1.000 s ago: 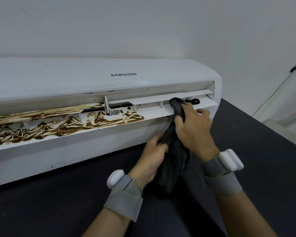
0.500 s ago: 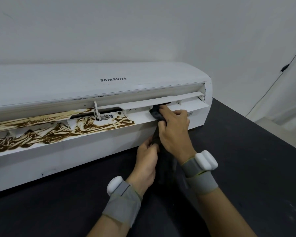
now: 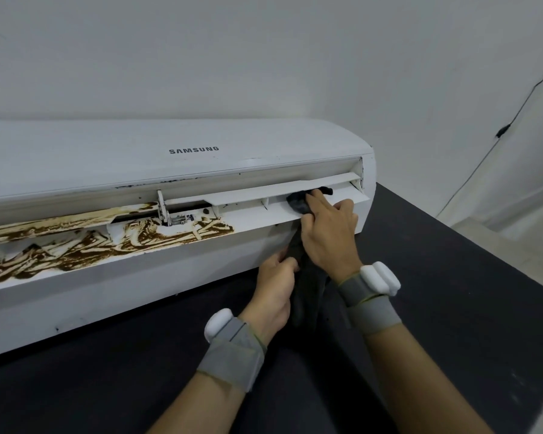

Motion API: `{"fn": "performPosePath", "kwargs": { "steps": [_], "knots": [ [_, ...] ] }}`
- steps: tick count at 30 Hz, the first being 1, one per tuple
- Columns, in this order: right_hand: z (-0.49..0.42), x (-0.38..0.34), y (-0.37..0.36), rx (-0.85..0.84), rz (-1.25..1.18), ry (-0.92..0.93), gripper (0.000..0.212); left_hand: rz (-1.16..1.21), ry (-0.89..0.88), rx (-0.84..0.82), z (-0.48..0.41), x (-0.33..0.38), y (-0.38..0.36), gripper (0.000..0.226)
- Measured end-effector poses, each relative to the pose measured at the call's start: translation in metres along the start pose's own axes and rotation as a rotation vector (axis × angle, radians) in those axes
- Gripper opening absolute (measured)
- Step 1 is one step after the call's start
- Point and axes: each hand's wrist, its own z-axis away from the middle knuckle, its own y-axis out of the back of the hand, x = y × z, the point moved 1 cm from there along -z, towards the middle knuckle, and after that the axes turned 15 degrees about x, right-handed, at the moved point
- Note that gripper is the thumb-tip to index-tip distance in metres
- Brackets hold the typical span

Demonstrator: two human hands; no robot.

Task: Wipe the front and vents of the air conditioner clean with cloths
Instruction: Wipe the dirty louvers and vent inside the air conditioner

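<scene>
A white air conditioner [image 3: 107, 158] lies on a black table. Its open vent flap [image 3: 264, 192] is white at the right end, while brown grime [image 3: 76, 242] covers the vent's left and middle. My right hand [image 3: 329, 233] presses a dark grey cloth [image 3: 298, 203] into the vent near its right end, fingers curled over the cloth. My left hand [image 3: 276, 286] grips the hanging lower part of the same cloth in front of the unit's lower panel.
The black table [image 3: 452, 292] extends to the right and front of the unit. A white wall stands behind, with a thin black cable [image 3: 502, 130] running down it at the right. A pale floor shows at the far right.
My right hand has slid the cloth right along the vent, back toward the right end, after having moved left half a second ago. My left hand keeps its hold below.
</scene>
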Motion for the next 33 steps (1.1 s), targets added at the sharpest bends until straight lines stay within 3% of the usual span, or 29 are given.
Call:
{"fn": "performPosePath", "kwargs": {
  "steps": [4, 10, 12, 16, 20, 23, 25, 29, 33],
  "knots": [
    [0.02, -0.013, 0.004, -0.004, -0.262, -0.002, 0.044, 0.068, 0.033, 0.088, 0.004, -0.005, 0.01, 0.031],
    [0.054, -0.058, 0.012, 0.003, -0.391, 0.09, 0.049, 0.265, 0.103, 0.233, 0.012, -0.009, 0.034, 0.019],
    [0.049, -0.068, 0.014, -0.032, -0.328, 0.153, 0.048, 0.316, 0.119, 0.257, 0.014, -0.005, 0.041, 0.02],
    [0.035, -0.082, 0.014, -0.047, 0.073, 0.226, 0.04, 0.373, 0.123, 0.292, 0.017, 0.003, 0.043, 0.024],
    [0.031, -0.105, 0.007, -0.055, 0.065, 0.045, 0.035, 0.43, 0.154, 0.294, 0.023, 0.008, 0.044, 0.029],
    [0.042, -0.109, 0.003, -0.009, 0.016, 0.011, 0.037, 0.417, 0.191, 0.406, 0.023, 0.008, 0.043, 0.037],
    [0.045, -0.108, 0.001, 0.009, -0.125, -0.004, 0.039, 0.403, 0.179, 0.405, 0.024, 0.008, 0.044, 0.036],
    [0.042, -0.101, 0.008, 0.089, -0.545, -0.219, 0.033, 0.403, 0.187, 0.29, 0.024, 0.013, 0.053, 0.03],
    [0.044, -0.09, 0.009, 0.079, -0.161, -0.172, 0.027, 0.395, 0.207, 0.238, 0.019, 0.015, 0.053, 0.029]
  ]
}}
